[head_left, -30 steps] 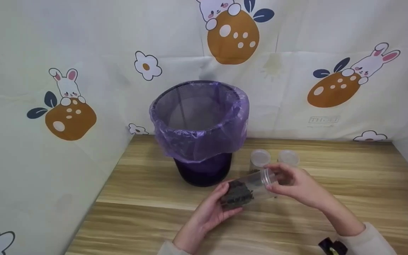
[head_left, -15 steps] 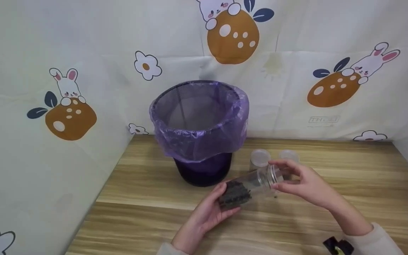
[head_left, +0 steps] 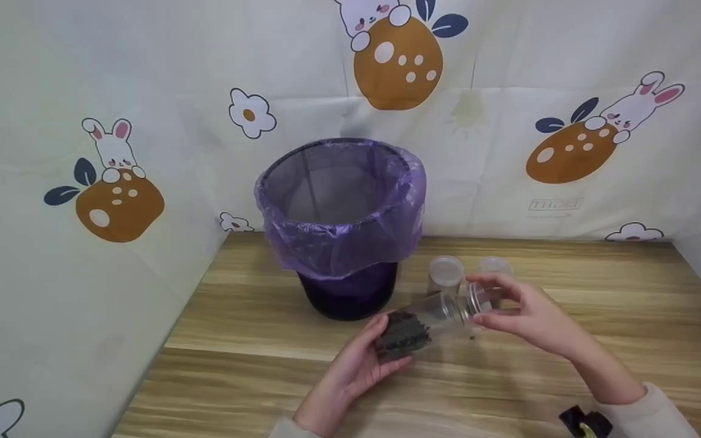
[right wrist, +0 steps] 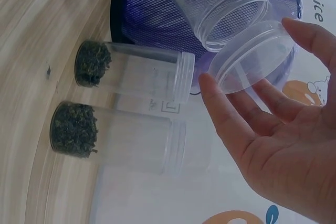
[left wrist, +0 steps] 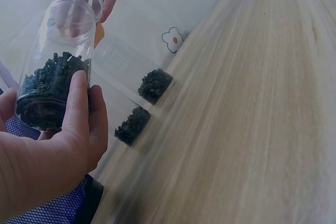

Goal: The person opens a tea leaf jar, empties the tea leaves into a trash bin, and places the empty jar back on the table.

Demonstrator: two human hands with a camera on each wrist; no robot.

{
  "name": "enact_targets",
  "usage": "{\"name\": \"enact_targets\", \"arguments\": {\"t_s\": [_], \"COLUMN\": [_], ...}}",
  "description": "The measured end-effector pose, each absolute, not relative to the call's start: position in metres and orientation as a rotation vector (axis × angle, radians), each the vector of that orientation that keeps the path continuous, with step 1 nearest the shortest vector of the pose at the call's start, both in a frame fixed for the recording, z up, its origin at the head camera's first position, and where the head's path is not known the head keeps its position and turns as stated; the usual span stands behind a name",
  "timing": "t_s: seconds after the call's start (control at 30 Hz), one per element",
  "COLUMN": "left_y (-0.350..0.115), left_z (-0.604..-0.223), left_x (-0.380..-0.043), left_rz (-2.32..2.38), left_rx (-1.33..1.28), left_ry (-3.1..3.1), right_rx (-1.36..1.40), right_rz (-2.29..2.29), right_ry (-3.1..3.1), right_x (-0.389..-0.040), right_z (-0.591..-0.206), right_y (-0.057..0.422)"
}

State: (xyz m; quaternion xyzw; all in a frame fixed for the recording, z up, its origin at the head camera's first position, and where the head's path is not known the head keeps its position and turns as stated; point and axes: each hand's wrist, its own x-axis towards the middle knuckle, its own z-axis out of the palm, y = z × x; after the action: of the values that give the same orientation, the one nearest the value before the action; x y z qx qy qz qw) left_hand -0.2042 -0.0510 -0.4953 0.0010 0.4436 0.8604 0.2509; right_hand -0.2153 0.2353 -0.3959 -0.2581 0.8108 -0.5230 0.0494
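My left hand [head_left: 358, 363] grips the lower part of a clear plastic jar [head_left: 432, 314], tilted with its mouth up to the right. Dark green dried leaves, like tea, fill its bottom [left wrist: 52, 80]. My right hand [head_left: 530, 316] pinches a clear round lid [right wrist: 252, 56] by its edge, thumb on one side and fingers on the other. In the right wrist view the lid stands just off the open mouth of the jar [right wrist: 233, 19]. Two more lidded jars with similar dark leaves stand behind my hands, one nearer the bin [right wrist: 134, 72] and the other [right wrist: 118, 136] farther right.
A black mesh bin [head_left: 350, 298] lined with a purple plastic bag [head_left: 344, 249] stands at the back left of the wooden table [head_left: 253, 377]. Patterned cloth [head_left: 502, 140] walls the back and sides. A small dark speck [right wrist: 48, 71] lies on the table. A black strap is near my right sleeve.
The lid has come off the jar's mouth and moved right with my right hand, opening a small gap. My left hand and the jar have barely shifted.
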Motion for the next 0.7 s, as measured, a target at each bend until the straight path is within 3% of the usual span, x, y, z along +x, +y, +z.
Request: {"name": "enact_targets", "arguments": {"t_s": [0.7], "left_y": [-0.052], "left_z": [-0.498], "left_x": [-0.204], "left_rz": [2.331], "left_rx": [0.005], "left_ry": [1.227], "right_rx": [-0.608], "right_rz": [-1.61], "right_ry": [2.557], "right_x": [-0.214], "right_z": [-0.386], "right_y": [0.249]}}
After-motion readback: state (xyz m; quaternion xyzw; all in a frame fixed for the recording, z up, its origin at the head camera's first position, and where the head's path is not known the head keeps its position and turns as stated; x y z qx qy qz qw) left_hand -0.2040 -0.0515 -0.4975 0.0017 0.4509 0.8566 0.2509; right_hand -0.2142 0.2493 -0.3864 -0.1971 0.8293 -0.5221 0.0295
